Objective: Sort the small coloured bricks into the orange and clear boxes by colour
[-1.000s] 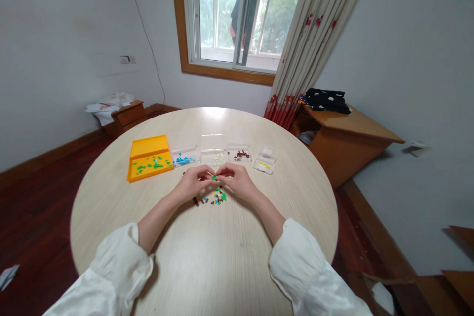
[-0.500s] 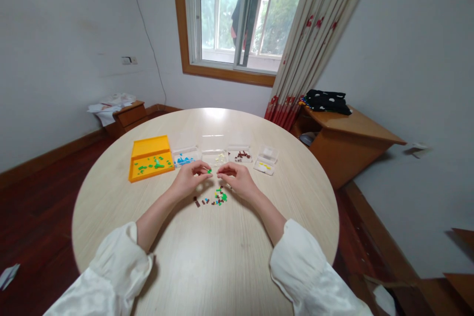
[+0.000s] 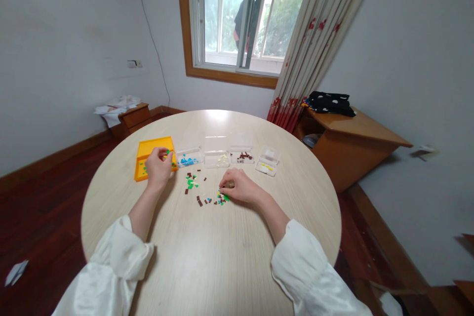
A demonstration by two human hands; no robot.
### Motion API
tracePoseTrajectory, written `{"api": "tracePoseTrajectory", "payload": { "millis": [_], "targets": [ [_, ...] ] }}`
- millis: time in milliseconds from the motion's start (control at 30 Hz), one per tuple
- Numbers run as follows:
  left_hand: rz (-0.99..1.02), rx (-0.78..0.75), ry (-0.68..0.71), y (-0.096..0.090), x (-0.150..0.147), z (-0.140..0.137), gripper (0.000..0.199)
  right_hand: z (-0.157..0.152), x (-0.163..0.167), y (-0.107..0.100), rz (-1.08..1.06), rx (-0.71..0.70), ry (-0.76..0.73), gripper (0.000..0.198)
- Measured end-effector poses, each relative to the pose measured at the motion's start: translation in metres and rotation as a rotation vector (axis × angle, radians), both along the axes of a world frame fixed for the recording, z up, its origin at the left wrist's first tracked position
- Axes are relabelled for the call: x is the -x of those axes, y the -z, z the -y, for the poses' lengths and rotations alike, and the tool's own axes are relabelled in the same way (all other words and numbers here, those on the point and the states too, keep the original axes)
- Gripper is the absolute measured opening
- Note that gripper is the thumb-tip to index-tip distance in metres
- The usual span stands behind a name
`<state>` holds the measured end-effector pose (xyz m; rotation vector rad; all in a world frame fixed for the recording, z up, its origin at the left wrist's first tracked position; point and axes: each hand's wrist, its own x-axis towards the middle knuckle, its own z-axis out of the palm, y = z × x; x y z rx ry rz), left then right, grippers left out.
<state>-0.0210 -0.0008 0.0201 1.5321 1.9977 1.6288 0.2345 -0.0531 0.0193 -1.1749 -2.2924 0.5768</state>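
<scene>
My left hand (image 3: pixel 159 165) is over the orange-yellow box (image 3: pixel 155 145), thumb and fingers pinching a small green toy brick (image 3: pixel 168 151). More green pieces lie in the box, partly hidden behind the hand. My right hand (image 3: pixel 240 185) reaches down to a mixed pile of small bricks (image 3: pixel 223 198) in green, yellow, blue and brown. Its fingertips are closed at the pile's upper edge; what they hold, if anything, I cannot make out. Left of it is a looser group of green and brown bricks (image 3: pixel 190 182). Brown bricks (image 3: pixel 200 201) lie along the front.
Behind the hands stand clear cases: one with blue pieces (image 3: pixel 187 161), one with cream pieces (image 3: pixel 222 160), one with brown pieces (image 3: pixel 243 157) and one with yellow pieces (image 3: pixel 265 167). All sit on a round wooden table (image 3: pixel 222 261). A wooden desk (image 3: pixel 363 133) stands at the right.
My left hand has moved left from the middle to the orange-yellow box with a green brick. My right hand has lowered towards the pile. The group of green and brown bricks is now uncovered.
</scene>
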Motion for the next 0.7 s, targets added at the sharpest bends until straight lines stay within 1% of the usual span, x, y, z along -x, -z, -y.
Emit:
{"api": "tracePoseTrajectory", "payload": {
  "millis": [167, 300, 433, 533, 700],
  "targets": [
    [-0.097, 0.050, -0.068, 0.006, 0.014, -0.005, 0.009, 0.001, 0.002, 0.002, 0.049, -0.005, -0.018, 0.008],
    [-0.148, 0.104, -0.100, 0.012, 0.023, -0.010, 0.011, 0.002, 0.003, 0.002, 0.048, 0.012, -0.017, 0.011],
    [-0.222, 0.172, -0.137, 0.013, 0.024, -0.009, 0.012, 0.002, 0.003, 0.001, 0.059, 0.015, -0.011, 0.012],
    [-0.264, 0.190, -0.158, 0.011, 0.022, -0.006, 0.011, 0.001, 0.003, 0.002, 0.050, -0.007, 0.005, 0.011],
    [-0.278, 0.203, -0.175, 0.008, 0.020, -0.004, 0.012, 0.001, 0.003, 0.001, -0.026, -0.025, 0.091, 0.010]
  ]
}}
